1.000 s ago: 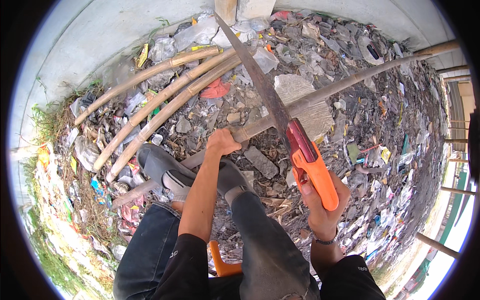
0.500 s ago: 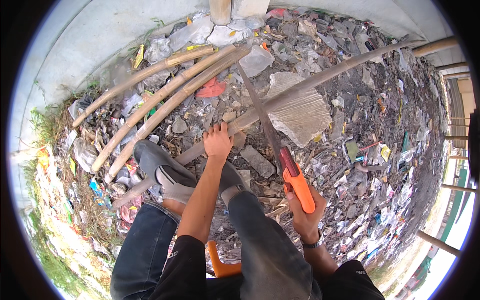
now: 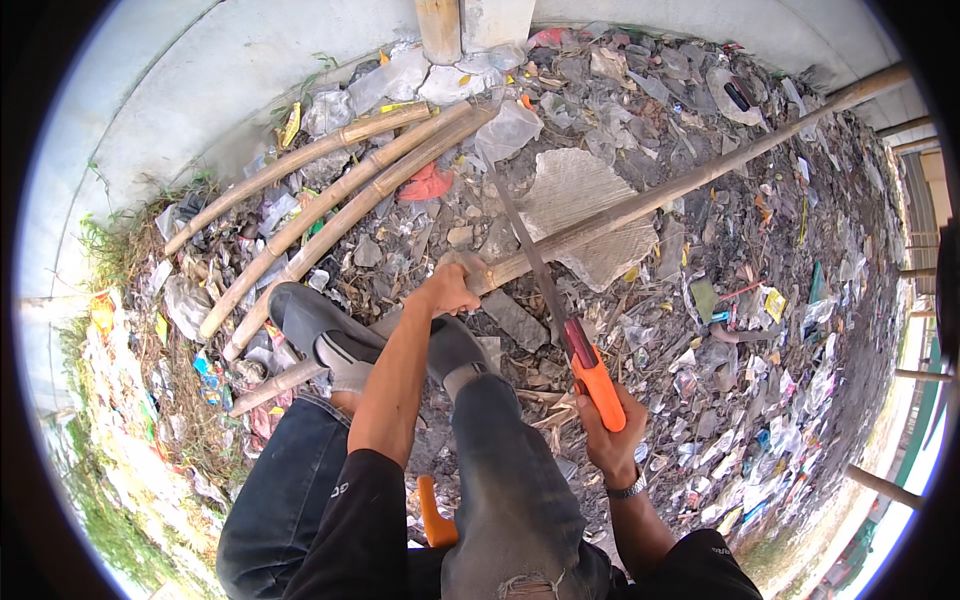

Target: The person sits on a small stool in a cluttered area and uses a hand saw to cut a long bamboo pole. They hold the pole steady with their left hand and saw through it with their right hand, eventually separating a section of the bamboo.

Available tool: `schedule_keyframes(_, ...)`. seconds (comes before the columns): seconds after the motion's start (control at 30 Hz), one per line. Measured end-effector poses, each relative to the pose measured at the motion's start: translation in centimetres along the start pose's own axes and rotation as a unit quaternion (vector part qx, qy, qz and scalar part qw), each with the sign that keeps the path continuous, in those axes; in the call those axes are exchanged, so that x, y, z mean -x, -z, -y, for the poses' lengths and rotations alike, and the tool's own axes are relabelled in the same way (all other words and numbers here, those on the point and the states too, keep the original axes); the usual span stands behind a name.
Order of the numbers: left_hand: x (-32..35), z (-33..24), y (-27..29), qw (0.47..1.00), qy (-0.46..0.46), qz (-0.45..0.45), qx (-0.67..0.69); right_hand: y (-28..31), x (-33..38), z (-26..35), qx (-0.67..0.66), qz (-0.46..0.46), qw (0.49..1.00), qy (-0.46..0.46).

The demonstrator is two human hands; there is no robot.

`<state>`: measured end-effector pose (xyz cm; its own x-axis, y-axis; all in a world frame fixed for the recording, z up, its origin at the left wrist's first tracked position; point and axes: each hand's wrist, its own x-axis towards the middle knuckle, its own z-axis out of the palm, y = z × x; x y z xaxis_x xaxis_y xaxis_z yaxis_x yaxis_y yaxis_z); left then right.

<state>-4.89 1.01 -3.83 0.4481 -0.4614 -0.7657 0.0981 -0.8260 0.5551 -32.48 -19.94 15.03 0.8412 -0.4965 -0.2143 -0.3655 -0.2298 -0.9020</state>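
While the littered ground [image 3: 760, 330] spreads all round, a long bamboo pole [image 3: 690, 185] lies across it, its long axis running from upper right down to lower left, under the person's shoes [image 3: 330, 335]. Three more poles [image 3: 330, 190] lie well apart at upper left. The saw [image 3: 545, 290] crosses the long pole nearly square, blade tip away from the person, orange handle toward them. The left hand [image 3: 450, 290] is closed over the pole just left of the blade, pinning it. The right hand [image 3: 605, 440] is wrapped tight round the saw handle, below and right of the cut, so the stroke runs along the forearm's line.
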Motion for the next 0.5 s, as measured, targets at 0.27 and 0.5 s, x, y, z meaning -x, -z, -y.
schedule_keyframes(0.27,-0.4,1.4,-2.8,0.958,-0.074,-0.22,-0.167,-1.5,-0.5,-1.4,0.032,0.009,0.999,-0.008)
schedule_keyframes(0.5,0.8,0.5,-4.8,0.929,0.011,-0.333,-0.158,-2.0,0.4,0.1,0.087,0.035,0.995,-0.02)
